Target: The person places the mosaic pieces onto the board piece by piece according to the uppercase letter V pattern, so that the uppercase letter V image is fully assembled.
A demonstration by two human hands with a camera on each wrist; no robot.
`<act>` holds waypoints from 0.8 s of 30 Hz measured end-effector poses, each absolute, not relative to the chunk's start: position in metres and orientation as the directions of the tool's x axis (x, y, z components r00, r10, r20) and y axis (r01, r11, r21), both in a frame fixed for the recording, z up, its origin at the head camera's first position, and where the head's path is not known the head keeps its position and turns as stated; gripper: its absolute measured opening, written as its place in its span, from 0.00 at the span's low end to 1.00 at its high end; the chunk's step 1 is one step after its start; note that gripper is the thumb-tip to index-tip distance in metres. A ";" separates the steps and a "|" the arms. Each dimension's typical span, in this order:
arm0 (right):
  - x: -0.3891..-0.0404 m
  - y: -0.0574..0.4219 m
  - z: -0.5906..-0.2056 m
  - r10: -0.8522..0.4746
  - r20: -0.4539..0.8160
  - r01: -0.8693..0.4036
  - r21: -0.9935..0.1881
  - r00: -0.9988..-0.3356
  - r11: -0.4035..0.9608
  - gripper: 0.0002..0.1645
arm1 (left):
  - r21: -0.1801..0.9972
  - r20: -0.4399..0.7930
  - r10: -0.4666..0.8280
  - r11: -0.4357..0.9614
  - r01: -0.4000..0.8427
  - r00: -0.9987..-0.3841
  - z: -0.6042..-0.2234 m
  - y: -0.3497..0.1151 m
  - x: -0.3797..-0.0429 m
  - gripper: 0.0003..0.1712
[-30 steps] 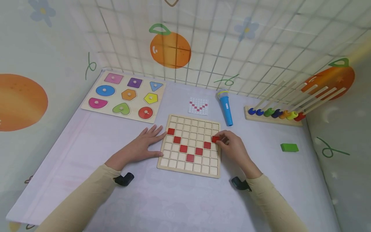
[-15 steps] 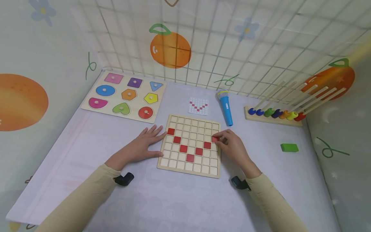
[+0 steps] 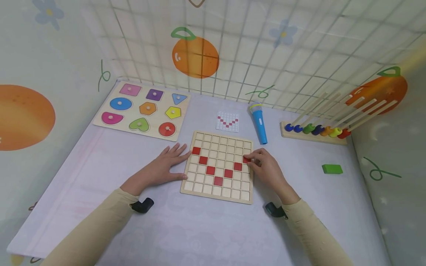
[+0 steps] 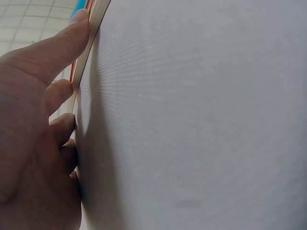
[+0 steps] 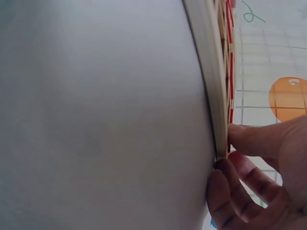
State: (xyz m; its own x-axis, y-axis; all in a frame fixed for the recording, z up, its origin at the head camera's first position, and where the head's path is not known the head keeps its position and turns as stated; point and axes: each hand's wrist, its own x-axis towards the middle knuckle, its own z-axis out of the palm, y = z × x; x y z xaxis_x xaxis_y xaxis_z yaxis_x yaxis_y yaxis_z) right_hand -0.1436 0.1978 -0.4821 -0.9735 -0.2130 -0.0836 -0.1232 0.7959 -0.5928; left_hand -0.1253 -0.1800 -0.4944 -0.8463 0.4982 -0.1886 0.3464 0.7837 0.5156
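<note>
A wooden grid board (image 3: 216, 199) lies flat on the table, with red square tiles (image 3: 218, 181) forming a V across its pale cells. At the V's upper right end, my right hand (image 3: 267, 168) pinches a red tile (image 3: 246, 160) between thumb and index finger. Part of that tile is hidden by the fingers. My left hand (image 3: 163, 166) lies with fingers spread, thumb and fingertips touching the board's left edge. In the left wrist view the thumb (image 4: 72, 40) rests against the board's side. In the right wrist view, the other fingers (image 5: 220, 196) curl beside the board's edge.
Behind the board lies a small pattern card (image 3: 227, 122) printed with a red V. A blue toy microphone (image 3: 259, 123) is right of it. A shape puzzle (image 3: 156, 129) sits back left, a bead stacker (image 3: 299, 137) back right, and a green block (image 3: 332, 169) farther right.
The fingers of my right hand have shifted slightly on the red tile, which now shows less between them. My left hand and the board have stayed in place.
</note>
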 end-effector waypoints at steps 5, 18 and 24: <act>-0.143 0.197 -0.482 -0.211 -0.091 -0.117 -0.594 -0.973 0.796 0.19 | 0.513 -0.192 0.496 0.786 0.344 -0.847 -0.495 -0.180 -0.125 0.52; -0.142 0.201 -0.483 -0.222 -0.081 -0.125 -0.619 -0.972 0.775 0.22 | 0.529 -0.205 0.496 0.781 0.331 -0.844 -0.494 -0.180 -0.125 0.52; -0.140 0.201 -0.483 -0.203 -0.095 -0.103 -0.614 -0.975 0.782 0.21 | 0.527 -0.202 0.495 0.782 0.332 -0.845 -0.494 -0.180 -0.125 0.52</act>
State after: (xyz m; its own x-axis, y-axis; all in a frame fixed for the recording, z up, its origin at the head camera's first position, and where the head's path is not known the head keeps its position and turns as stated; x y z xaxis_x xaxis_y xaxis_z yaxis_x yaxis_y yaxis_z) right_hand -0.1404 0.2015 -0.4833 -0.9746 -0.2030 -0.0949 -0.1032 0.7823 -0.6143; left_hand -0.1253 -0.1795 -0.4935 -0.8454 0.4946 -0.2018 0.3318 0.7823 0.5272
